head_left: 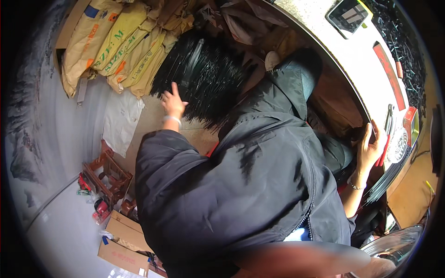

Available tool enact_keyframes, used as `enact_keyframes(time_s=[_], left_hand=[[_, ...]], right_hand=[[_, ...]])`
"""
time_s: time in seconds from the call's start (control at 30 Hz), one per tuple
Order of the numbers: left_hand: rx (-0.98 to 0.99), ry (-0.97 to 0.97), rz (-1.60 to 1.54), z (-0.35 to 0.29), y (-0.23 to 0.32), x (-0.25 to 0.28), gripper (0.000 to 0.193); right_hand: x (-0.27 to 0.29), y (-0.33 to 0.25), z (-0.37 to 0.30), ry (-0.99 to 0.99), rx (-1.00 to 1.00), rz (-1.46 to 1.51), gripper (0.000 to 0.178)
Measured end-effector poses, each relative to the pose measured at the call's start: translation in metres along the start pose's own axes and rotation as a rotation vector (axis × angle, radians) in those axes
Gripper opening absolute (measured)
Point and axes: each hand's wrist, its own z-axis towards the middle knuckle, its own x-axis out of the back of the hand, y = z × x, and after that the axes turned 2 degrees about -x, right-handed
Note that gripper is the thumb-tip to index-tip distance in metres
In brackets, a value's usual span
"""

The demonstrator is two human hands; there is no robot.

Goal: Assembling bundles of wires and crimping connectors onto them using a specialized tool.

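Note:
My left hand (pixel 174 103) is stretched out over the near edge of a big heap of thin black strips (pixel 208 78), its fingers spread and nothing in them. Whether a fingertip touches the strips, I cannot tell. My right hand (pixel 371 147) lies at the edge of the white tabletop (pixel 345 62), fingers extended and apart, with no object visible in it. Close beside it is a red-handled tool (pixel 384 150), partly hidden. A round clear glass dish (pixel 397 145) and a small red box (pixel 410 120) stand just beyond. Thin dark strips (pixel 389 178) stick out past the table edge.
Printed paper sacks (pixel 118 44) lean in a row at the upper left. A brown frame (pixel 109 173) and cardboard boxes (pixel 123 252) stand at the lower left. On the table lie a phone (pixel 348 17), a long red piece (pixel 389 74) and many short dark pieces (pixel 402 41).

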Motion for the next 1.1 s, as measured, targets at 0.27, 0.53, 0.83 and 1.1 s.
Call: enact_keyframes(time_s=[0.27,0.53,0.83,1.1], left_hand=[[-0.775,0.284,-0.684,0.045,0.152,0.094,0.025],[-1.393,0.191,-0.893,-0.048,0.281,0.125,0.009],[-1.323,0.169,-0.778,-0.066,0.287,0.141,0.009],[-1.307,0.205,-0.716,-0.069,0.288,0.137,0.013]], right_hand=[[0.042,0.039,-0.011,0.258,-0.138,-0.132,0.018],[0.141,0.267,-0.076,0.39,-0.788,-0.639,0.039],[0.128,0.339,-0.051,0.169,-0.938,0.003,0.039],[0.136,0.361,-0.019,0.031,-0.994,-0.358,0.033]])
